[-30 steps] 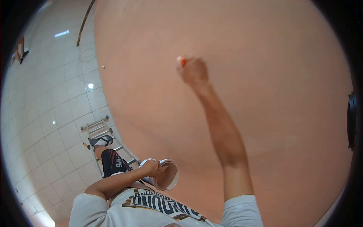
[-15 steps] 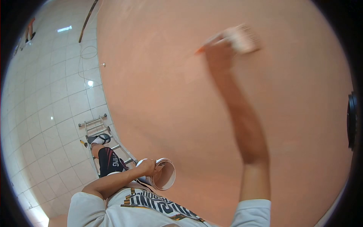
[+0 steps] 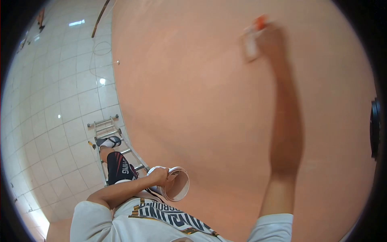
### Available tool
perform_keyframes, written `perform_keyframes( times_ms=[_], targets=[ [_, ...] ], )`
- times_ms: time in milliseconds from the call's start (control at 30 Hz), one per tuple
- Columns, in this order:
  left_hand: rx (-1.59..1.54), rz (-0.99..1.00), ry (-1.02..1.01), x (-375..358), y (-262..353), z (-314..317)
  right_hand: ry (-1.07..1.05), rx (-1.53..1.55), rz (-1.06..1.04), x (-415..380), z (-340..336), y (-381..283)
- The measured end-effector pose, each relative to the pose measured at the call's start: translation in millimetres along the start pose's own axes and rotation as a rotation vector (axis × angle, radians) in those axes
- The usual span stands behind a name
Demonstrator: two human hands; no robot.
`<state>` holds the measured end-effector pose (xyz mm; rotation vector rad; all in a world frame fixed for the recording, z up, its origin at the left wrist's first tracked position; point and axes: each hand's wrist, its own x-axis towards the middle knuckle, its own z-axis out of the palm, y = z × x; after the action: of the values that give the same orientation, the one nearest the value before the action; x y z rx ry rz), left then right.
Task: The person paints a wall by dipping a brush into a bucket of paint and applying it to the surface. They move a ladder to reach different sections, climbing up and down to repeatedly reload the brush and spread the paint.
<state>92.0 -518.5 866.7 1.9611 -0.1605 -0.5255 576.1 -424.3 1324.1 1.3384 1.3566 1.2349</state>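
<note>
My right hand (image 3: 273, 40), blurred by motion, is raised high against the peach-coloured wall (image 3: 193, 109). It is closed round a wide paintbrush (image 3: 250, 46) whose orange handle end points up and whose pale head lies left of the hand. The smear hides whether the bristles touch the wall. Low in the view, close to the shirt, my left hand (image 3: 159, 176) grips the rim of a white bucket (image 3: 183, 185). The bucket is tilted with its mouth toward the wall; peach paint coats its inside.
A metal ladder (image 3: 127, 151) leans below, with a sandalled foot (image 3: 109, 142) on it. Pale floor tiles (image 3: 48, 117) stretch along the left. A long pole (image 3: 100, 18) and a thin loose cable (image 3: 101, 48) lie near the wall's base. A dark round object (image 3: 375, 129) sits at the right edge.
My right hand has swept to the right and slightly up with the paintbrush, whose head has swung from right of the hand to its left. My left hand and the bucket have barely shifted.
</note>
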Motion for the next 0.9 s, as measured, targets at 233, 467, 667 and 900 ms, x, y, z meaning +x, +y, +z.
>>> perform_keyframes(
  times_ms=[233,467,667,900],
  targets=[
    [-0.045,-0.052,-0.001,-3,6,-7,-0.142,-0.200,0.423,81,-134,-28],
    [-0.078,-0.060,0.018,-3,3,-5,-0.478,0.414,0.354,51,-115,-338],
    [-0.051,-0.030,0.080,1,-7,2,-0.730,1.295,0.604,64,-101,-310],
    [-0.036,-0.089,-0.066,7,-19,-4,-0.186,0.700,0.714,101,-95,44]
  ],
)
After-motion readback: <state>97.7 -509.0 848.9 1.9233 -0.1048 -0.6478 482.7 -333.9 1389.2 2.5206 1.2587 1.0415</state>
